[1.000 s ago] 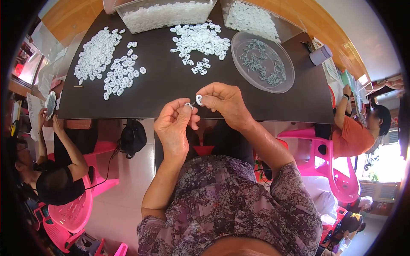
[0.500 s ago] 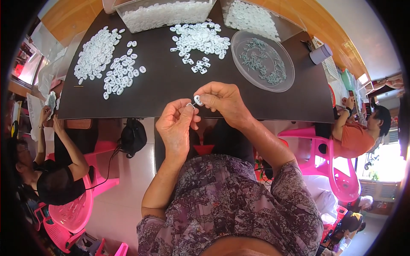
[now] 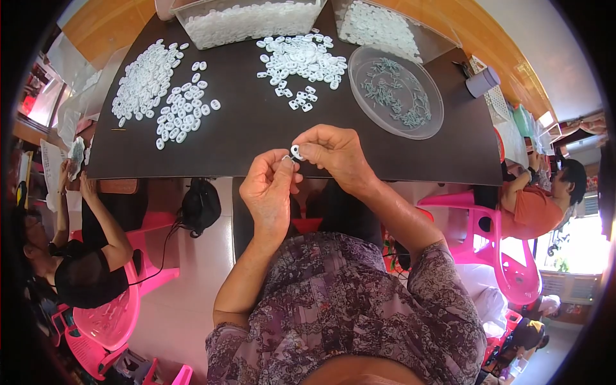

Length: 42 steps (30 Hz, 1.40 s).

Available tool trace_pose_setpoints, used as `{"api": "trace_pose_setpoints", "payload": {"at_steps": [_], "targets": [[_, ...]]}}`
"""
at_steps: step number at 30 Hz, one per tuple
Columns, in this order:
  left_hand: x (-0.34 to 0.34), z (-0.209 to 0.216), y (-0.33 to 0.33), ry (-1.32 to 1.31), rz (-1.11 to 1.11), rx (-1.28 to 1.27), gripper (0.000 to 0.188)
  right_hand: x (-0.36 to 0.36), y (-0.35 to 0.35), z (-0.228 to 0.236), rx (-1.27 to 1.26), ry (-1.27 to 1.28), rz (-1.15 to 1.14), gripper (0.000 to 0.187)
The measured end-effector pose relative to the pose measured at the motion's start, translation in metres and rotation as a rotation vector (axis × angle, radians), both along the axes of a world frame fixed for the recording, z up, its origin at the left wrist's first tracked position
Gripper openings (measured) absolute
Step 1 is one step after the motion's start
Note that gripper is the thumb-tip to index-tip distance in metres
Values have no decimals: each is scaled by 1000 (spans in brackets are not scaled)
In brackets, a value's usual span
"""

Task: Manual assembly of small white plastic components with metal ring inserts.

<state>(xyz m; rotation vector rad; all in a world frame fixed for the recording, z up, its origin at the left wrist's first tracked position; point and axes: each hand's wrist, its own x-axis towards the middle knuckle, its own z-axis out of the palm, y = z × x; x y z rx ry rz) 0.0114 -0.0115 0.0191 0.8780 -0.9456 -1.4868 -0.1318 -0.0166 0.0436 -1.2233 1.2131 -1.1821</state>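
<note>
Where forearms converge, hands (both) pinch.

the room is bright, with glare from the blown-out window lower right of the dark brown tabletop. shade gathers beneath the tabletop; pale sheen lights the floor tiles below it. fisheye distortion bends its sides, inside black rims.

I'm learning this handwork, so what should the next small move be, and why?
Probably ease the white oval piece in the right grip gently toward the small white part in the left grip: the two are held close together, a thin dark bit shows between them, and whether they join is too small to tell.
</note>
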Motion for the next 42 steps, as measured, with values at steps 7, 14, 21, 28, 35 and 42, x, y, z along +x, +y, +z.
{"api": "trace_pose_setpoints", "payload": {"at_steps": [7,14,21,28,35,42], "targets": [[-4,0,0,55,-10,13,13,3,1,-7,-74,-30,-22,10],[-3,-4,0,82,-30,14,19,6,5,-9,-36,46,-42,9],[-3,-1,-1,68,-63,26,23,7,9,-4,-22,72,-54,11],[-5,0,0,75,-29,44,20,6,13,-11,-254,310,-77,16],[-5,5,-3,159,36,140,16,13,15,-12,-525,562,-127,30],[-5,10,-1,165,-7,170,15,10,16,-18,-614,564,-193,31]]}}
